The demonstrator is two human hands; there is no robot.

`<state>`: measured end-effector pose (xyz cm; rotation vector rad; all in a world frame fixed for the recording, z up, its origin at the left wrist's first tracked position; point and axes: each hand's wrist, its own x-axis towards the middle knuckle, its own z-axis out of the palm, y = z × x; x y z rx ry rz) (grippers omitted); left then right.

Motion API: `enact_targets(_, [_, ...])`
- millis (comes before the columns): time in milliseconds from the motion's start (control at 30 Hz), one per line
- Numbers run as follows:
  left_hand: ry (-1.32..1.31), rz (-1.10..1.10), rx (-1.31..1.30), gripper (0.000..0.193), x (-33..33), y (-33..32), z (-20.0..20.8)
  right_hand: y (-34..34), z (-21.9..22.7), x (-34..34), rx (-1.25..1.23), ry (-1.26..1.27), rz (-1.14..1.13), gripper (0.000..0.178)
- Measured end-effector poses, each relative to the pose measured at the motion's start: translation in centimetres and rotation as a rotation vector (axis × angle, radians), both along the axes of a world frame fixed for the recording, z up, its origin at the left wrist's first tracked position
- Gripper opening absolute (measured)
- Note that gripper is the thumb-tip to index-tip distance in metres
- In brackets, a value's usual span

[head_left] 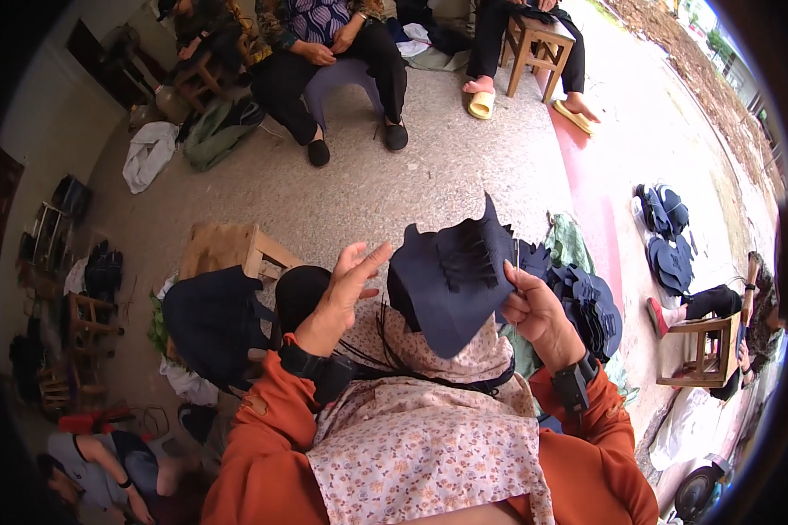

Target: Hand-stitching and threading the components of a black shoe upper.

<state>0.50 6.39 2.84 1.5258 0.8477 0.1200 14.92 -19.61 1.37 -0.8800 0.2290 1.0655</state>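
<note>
The thin navy panel [451,306] is raised and bent, one top corner [489,212] sharply pointed, small dark strips [470,258] across its face, its right edge pinched by the right hand [538,308].

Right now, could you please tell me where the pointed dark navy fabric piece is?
In the head view, the pointed dark navy fabric piece is just right of centre, between the left hand and the right hand, which holds its edge.

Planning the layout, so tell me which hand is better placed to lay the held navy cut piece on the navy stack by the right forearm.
The right hand, most likely: it grips the navy cut piece by its right edge, nearer the navy stack. The left hand is open, farther away.
</note>
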Motion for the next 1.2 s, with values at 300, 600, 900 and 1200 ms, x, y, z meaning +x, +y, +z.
enact_targets(300, [-0.171,-0.149,-0.680,0.060,1.8,0.2,-0.5,1.2,0.1,-3.4,-0.122,-0.084,0.025,0.014])
enact_targets(600, [-0.240,-0.027,-0.530,0.032,2.9,-2.0,-0.1,2.2,-0.2,-0.2,-0.074,-0.201,-0.070,0.012])
enact_targets(900, [-0.300,0.125,-0.519,0.025,-0.5,-4.7,-5.7,1.6,-5.5,-0.9,-0.154,-0.128,-0.026,0.009])
enact_targets(1200, [-0.235,-0.030,0.073,0.038,-0.7,-3.5,-4.6,0.9,-0.9,-2.0,-0.520,-1.399,-0.199,0.017])
